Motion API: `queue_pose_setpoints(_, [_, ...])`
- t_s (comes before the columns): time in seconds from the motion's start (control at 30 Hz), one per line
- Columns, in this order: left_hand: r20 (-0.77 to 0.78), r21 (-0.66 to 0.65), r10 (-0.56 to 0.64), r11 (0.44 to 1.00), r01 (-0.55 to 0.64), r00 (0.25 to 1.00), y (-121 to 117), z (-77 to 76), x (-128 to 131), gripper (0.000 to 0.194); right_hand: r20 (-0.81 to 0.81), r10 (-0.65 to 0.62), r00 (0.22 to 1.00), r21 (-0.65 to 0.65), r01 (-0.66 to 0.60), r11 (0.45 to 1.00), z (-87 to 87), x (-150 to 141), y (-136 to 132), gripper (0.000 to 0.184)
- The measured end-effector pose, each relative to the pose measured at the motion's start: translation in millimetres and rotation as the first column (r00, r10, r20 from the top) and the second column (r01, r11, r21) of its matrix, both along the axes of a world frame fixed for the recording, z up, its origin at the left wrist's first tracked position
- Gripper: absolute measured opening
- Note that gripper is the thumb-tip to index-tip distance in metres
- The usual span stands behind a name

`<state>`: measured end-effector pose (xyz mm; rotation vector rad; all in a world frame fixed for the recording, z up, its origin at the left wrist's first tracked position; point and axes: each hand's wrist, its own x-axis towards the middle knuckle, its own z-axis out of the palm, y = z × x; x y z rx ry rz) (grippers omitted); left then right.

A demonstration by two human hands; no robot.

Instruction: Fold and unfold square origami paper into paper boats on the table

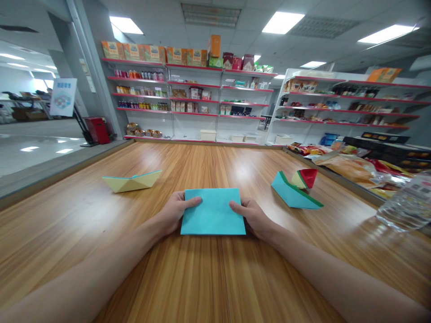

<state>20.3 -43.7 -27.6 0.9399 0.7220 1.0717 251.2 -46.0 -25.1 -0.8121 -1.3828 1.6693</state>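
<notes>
A blue sheet of paper (pixel 213 217) is held up at the middle of the wooden table, its broad face toward me. My left hand (pixel 175 210) grips its left edge, thumb on the front and fingers hidden behind. On the right edge my right hand (pixel 252 215) pinches it the same way. Left of the paper rests a folded paper boat (pixel 133 183), yellow with a blue rim. To the right sits another paper boat (pixel 294 195), blue with a green edge, and close behind it a small red and yellow folded paper piece (pixel 305 178).
A clear plastic bottle (pixel 406 208) stands at the table's right edge. Beyond that edge lie snack packets (pixel 350 166) and dark boxes (pixel 387 148). Stocked shelves (pixel 193 98) line the back, past the wooden tabletop (pixel 188 278). A sign (pixel 63 98) stands at far left.
</notes>
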Motion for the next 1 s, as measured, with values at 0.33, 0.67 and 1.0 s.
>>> queue_pose_setpoints(0.33, [-0.077,-0.044,-0.386,0.922,0.384,0.919,-10,6.7,-3,0.019,-0.167,-0.203,0.965,-0.083,0.191,0.978,-1.9,-1,9,0.029])
queue_pose_setpoints(0.67, [-0.295,0.087,-0.164,0.977,0.197,0.941,-19,6.8,17,0.032,0.030,-0.104,0.994,0.101,0.101,0.990,0.4,-14,-8,0.029])
queue_pose_setpoints(1.0, [-0.490,0.485,0.500,0.837,-0.253,0.714,-19,8.4,32,0.054,0.040,0.110,0.993,0.171,-0.115,0.979,6.8,-24,-21,0.037])
